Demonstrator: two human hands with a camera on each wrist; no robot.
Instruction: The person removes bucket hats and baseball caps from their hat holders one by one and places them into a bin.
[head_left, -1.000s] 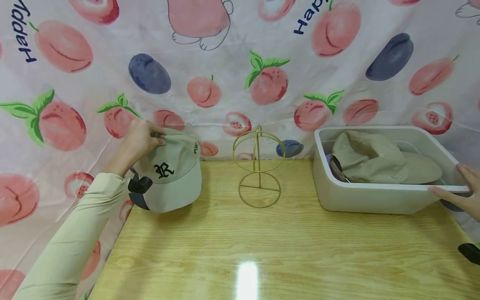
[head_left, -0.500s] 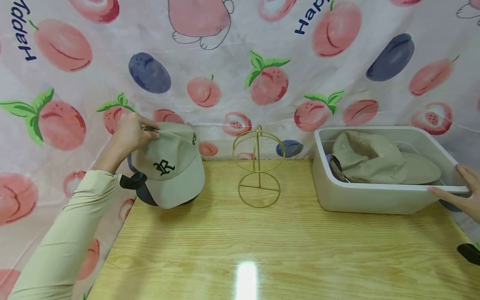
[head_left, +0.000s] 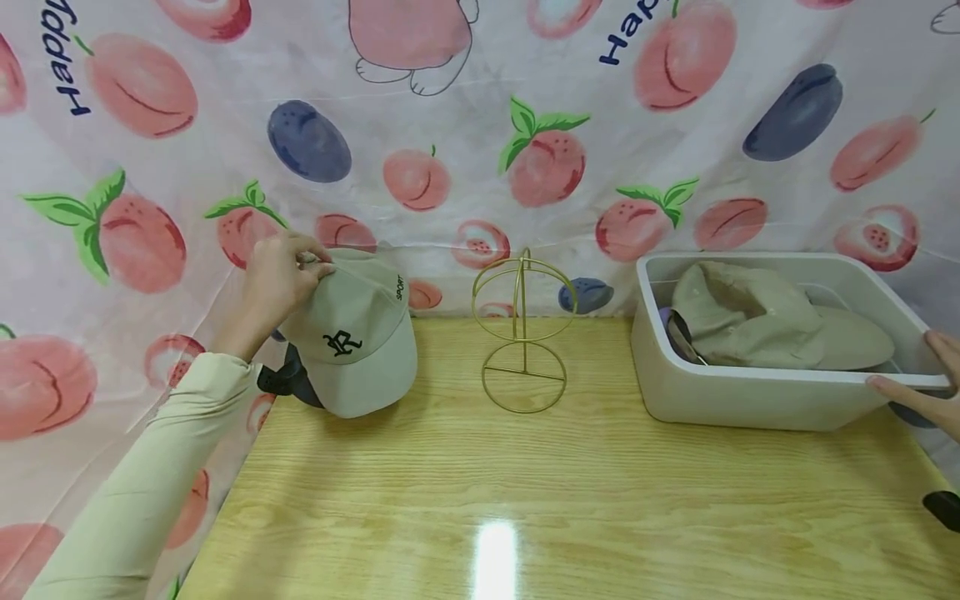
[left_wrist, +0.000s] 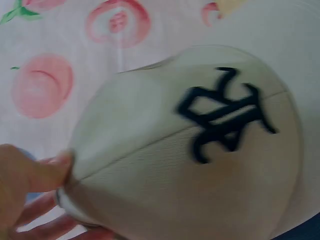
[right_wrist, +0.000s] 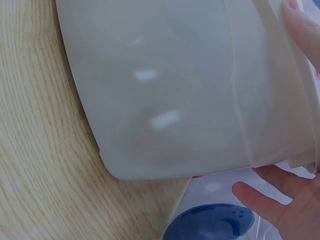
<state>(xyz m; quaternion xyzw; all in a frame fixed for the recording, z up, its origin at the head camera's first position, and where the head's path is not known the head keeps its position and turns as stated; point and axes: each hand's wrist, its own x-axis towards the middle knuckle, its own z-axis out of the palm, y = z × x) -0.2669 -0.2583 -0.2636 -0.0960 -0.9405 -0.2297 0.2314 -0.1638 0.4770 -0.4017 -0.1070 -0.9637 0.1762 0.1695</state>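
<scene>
A beige baseball cap (head_left: 360,350) with a dark letter emblem tilts at the table's left end, its brim toward the front. My left hand (head_left: 281,279) pinches the top of its crown; in the left wrist view the thumb (left_wrist: 50,172) lies on the fabric and other fingers go behind it. Something dark blue (head_left: 303,385) shows beside and below the cap; I cannot tell what it is. At the far right my right hand (head_left: 930,392) grips the right-hand rim of a pale plastic bin (head_left: 750,400), the thumb on top. The right wrist view shows fingertips (right_wrist: 245,192) near its underside.
A gold wire stand (head_left: 523,333) with rings stands mid-table near the back. Inside the bin lies a khaki cap (head_left: 750,321), with something purple beside it. A fruit-print cloth (head_left: 450,125) hangs behind the wooden table (head_left: 525,500).
The cap in my left hand has risen a little, then come down, shifting slightly right. The dark blue part beside it shows differently. My right hand stays on the bin's rim.
</scene>
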